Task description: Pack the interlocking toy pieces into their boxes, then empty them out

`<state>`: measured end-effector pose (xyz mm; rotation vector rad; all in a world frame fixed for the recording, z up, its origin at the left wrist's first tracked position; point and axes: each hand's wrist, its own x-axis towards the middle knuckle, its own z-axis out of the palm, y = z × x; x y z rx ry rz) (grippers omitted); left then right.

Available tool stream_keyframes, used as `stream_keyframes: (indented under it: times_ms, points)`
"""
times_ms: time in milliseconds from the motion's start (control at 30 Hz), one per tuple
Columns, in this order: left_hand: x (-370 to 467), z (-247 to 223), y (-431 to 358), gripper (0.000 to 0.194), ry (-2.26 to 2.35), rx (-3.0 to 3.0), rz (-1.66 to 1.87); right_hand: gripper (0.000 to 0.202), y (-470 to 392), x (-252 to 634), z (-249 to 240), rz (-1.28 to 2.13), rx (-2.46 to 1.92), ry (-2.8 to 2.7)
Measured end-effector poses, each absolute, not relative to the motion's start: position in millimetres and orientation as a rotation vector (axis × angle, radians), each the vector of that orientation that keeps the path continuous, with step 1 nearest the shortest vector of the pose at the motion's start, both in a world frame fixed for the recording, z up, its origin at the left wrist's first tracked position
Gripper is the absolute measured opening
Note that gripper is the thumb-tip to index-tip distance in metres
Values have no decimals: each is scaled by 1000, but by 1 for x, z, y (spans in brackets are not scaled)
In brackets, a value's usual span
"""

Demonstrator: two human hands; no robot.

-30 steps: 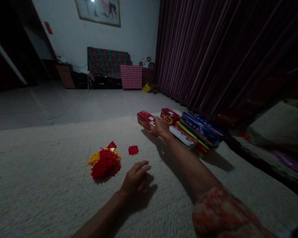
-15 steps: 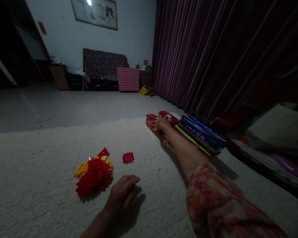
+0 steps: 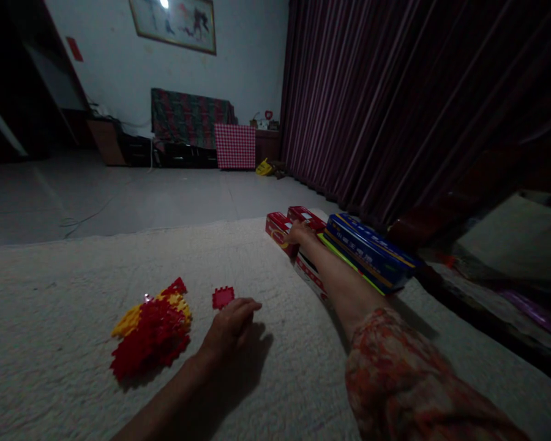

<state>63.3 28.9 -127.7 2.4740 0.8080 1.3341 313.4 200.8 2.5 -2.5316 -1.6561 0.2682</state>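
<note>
My left hand (image 3: 232, 321) hovers over the pale cloth with its fingers loosely curled; whether anything is in them is hidden. Just beyond it lies a single red toothed plastic square (image 3: 223, 297). A pile of red (image 3: 153, 340) and yellow toothed pieces (image 3: 127, 321) rests to the left. My right hand (image 3: 302, 233) reaches out to the red boxes at the far right edge, its fingers over a small red box (image 3: 279, 229) and near a second red box (image 3: 307, 215). Its fingertips are too dim to tell a grip.
A blue box (image 3: 370, 251) on a yellow-green item stands beside my right forearm. A white and red box (image 3: 310, 272) is partly under the arm. Behind are grey floor tiles, a low cabinet (image 3: 135, 151) and purple curtains (image 3: 349, 92).
My left hand has moved up, closer to the red square. The pile and square appear farther left in the view. My right hand stays at the red boxes, and more of the white and red box shows.
</note>
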Motion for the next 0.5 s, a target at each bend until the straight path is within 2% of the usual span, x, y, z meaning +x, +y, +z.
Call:
stream_keyframes:
  times_ms: [67, 167, 233, 367, 500]
  points:
    - [80, -123, 59, 35, 944, 2497, 1166, 97, 205, 320, 5, 295, -2487, -1671]
    - [100, -113, 99, 39, 1206, 2462, 862, 65, 218, 329, 10, 249, -2427, -1644]
    - [105, -108, 123, 40, 1354, 2432, 733, 53, 227, 336, 12, 186, -2393, -1630]
    - [102, -106, 164, 41, 1560, 2436, 593, 49, 241, 350, 10, 69, -2314, -1617]
    - [97, -111, 185, 34, 1696, 2430, 460, 53, 258, 361, 1, 14, -2355, -1526]
